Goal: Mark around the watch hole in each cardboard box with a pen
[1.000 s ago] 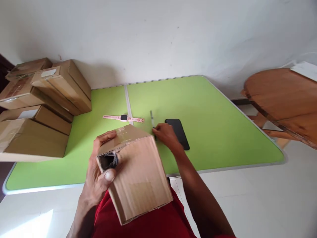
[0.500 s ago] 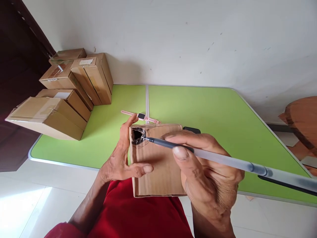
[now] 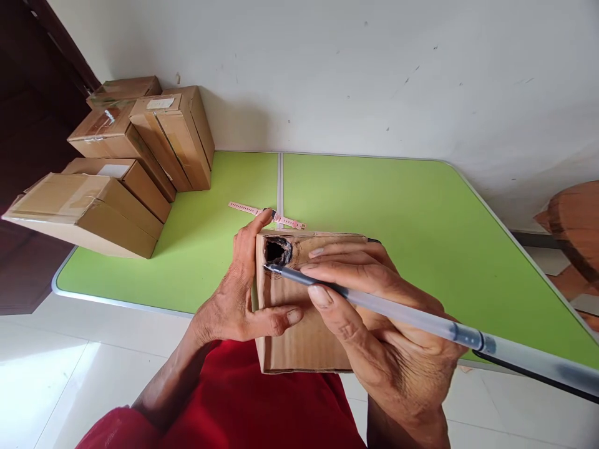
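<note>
Clamped along the near-left edge of the cardboard box, my left hand has fingers up the side and thumb across the front; the box rests over my lap at the edge of the green table; my right hand is closed on a pen, tip touching the card just below a dark scribbled patch. I judge the box light and stiff yet dentable — best gripped at corners and edges; the pen is slim, smooth, apt to roll — pinch it low.
</note>
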`<state>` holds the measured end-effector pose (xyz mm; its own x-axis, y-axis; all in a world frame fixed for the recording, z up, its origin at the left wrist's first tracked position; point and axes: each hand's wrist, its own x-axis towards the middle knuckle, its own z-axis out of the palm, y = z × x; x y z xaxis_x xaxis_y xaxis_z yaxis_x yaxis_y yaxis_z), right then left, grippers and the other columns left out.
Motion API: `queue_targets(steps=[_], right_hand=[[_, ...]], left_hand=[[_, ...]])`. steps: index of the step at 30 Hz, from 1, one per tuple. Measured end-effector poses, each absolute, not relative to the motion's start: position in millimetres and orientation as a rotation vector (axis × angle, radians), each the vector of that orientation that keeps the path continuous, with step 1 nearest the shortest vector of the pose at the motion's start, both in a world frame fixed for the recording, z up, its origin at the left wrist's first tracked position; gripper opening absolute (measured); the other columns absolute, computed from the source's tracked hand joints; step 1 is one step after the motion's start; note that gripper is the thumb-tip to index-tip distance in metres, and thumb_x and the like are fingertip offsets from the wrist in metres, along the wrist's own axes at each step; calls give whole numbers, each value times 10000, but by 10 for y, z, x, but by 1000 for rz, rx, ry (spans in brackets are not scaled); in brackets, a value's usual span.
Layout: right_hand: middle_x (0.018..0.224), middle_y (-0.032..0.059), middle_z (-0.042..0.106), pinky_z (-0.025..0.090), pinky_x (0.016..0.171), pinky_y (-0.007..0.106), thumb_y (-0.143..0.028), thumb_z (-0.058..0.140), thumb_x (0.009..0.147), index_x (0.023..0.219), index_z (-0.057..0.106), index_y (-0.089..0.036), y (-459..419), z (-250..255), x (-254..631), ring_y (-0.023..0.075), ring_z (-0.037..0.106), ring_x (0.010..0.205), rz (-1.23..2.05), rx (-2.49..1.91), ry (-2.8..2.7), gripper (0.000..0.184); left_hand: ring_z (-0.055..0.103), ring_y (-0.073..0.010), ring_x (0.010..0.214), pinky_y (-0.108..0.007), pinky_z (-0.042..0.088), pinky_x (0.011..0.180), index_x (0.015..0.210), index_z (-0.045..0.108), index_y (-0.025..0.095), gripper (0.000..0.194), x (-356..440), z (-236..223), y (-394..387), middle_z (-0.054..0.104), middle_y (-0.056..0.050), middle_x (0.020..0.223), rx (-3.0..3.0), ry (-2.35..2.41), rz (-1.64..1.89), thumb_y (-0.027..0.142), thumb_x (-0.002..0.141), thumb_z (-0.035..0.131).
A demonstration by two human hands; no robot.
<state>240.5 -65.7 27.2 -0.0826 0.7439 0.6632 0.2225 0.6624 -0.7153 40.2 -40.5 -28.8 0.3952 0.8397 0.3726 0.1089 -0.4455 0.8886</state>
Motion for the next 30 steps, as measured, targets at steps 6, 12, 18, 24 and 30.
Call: queue_targets(steps=[6,12,18,24,30], right_hand=[[925,-9,787,616,937,393,-62,699,981,1015,779,-228,-661,247,2422,186,751,950,444,-824,-1578,187],[970,6,790,651,805,380,-109,703,1055,1046,797,-243,-710,160,2358,190,774,890,339,-956,-1299,164],[1044,24,822,660,695,335,-298,740,1133,1109,806,-268,-678,231,2452,213,810,954,600,-841,-1160,76],[704,-45,594,510,549,272,-470,515,1208,950,583,-255,-186,-67,3242,172,659,600,348,-1621,-1118,343],[1222,106,804,680,949,445,-378,765,1122,1227,774,-171,88,-748,3102,259,796,1066,693,-2393,-1655,232]], left_hand=[[303,-478,1671,-738,263,1400,1853,165,405,1199,396,-261,-429,330,-127,1791,1837,843,1077,617,918,885],[296,-530,1678,-815,266,1372,1841,216,410,1137,432,-214,-464,322,-135,1817,1812,904,1052,715,936,832],[301,-480,1723,-777,279,1406,1816,259,446,1006,318,-292,-466,331,-95,1832,1876,925,1047,583,991,819],[375,-472,1717,-746,352,1395,1774,337,401,953,317,-212,-544,405,-93,1833,1691,1088,1013,631,973,798],[384,-478,1715,-671,350,1425,1725,478,368,929,461,-39,-668,481,-65,1791,1555,1250,1074,666,917,826]])
